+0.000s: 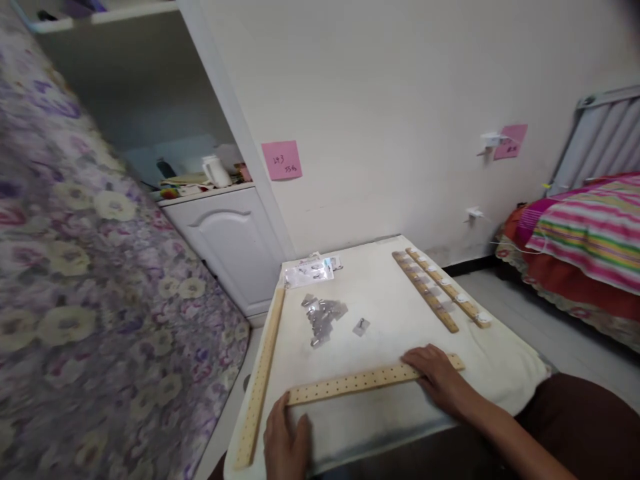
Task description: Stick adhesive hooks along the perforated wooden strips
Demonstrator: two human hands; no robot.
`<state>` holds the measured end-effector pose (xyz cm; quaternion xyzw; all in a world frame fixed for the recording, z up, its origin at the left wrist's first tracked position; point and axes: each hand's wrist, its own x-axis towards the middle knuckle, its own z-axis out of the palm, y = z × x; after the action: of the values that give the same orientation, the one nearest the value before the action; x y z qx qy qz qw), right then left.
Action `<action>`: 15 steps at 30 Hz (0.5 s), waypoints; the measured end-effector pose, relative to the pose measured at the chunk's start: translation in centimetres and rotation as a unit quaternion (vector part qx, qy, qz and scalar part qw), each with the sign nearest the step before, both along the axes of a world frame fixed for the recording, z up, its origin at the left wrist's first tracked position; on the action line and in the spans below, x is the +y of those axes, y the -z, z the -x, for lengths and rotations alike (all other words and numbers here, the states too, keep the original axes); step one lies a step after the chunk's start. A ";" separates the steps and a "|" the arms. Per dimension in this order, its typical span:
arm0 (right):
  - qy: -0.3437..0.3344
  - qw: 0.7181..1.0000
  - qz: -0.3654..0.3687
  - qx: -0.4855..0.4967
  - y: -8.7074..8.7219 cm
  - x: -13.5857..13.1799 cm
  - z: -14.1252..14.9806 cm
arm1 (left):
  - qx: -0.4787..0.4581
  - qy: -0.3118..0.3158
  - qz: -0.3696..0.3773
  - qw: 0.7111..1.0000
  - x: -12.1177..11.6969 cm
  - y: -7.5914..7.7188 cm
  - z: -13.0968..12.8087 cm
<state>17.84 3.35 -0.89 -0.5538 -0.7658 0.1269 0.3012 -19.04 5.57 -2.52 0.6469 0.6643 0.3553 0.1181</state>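
Observation:
A pale wooden strip with rows of small holes [345, 385] lies across the near part of the cloth-covered table. My right hand [436, 375] bends over its right part and holds it, leaving a short end showing beyond the hand. At the strip's left end is my left hand [285, 441], thumb apart from the fingers and fingertips at the strip's corner. Beyond the strip lies a cluster of small clear plastic packets [323, 319] with metal-looking bits inside. One single packet [361, 326] sits apart to their right.
Another holed strip [263, 380] lies along the table's left edge. Two wooden strips, one bearing clear packets [425, 291] and one bearing white round pieces [447, 287], lie at right. A clear package [309, 272] rests at the back left. A floral curtain [125, 267] hangs left; a bed [590, 233] stands right.

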 end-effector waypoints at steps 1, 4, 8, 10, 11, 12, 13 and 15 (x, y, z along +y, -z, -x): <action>0.017 1.000 -0.011 -0.002 0.2 -0.2 0.3 | 0.001 -0.001 0.000 1.000 0.1 -0.1 0.0; 0.045 0.998 -0.036 -0.001 0.4 -0.8 0.9 | 0.009 -0.019 -0.009 1.000 0.3 -0.3 -0.2; 0.035 0.997 -0.063 0.004 0.4 -0.8 0.8 | -0.008 -0.049 -0.001 0.999 0.3 -0.5 -0.5; 0.021 0.997 -0.069 0.006 0.3 -0.4 0.4 | -0.018 -0.059 0.010 0.998 0.3 -0.5 -0.6; 0.011 0.998 -0.069 0.008 0.4 -0.2 0.1 | -0.019 -0.065 0.013 0.998 0.3 -0.6 -0.6; 0.000 0.998 -0.068 0.008 0.4 0.1 -0.1 | -0.017 -0.070 0.013 0.997 0.3 -0.6 -0.6; -0.009 0.998 -0.066 0.009 0.4 0.3 -0.3 | -0.012 -0.074 0.012 0.997 0.3 -0.6 -0.6; -0.021 0.998 -0.062 0.009 0.6 0.8 -0.7 | -0.001 -0.075 0.012 0.997 0.4 -0.6 -0.6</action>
<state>18.54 4.18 -1.45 -0.5171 -0.7805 0.0908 0.3395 -18.47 5.92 -1.89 0.5936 0.7150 0.3557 0.0991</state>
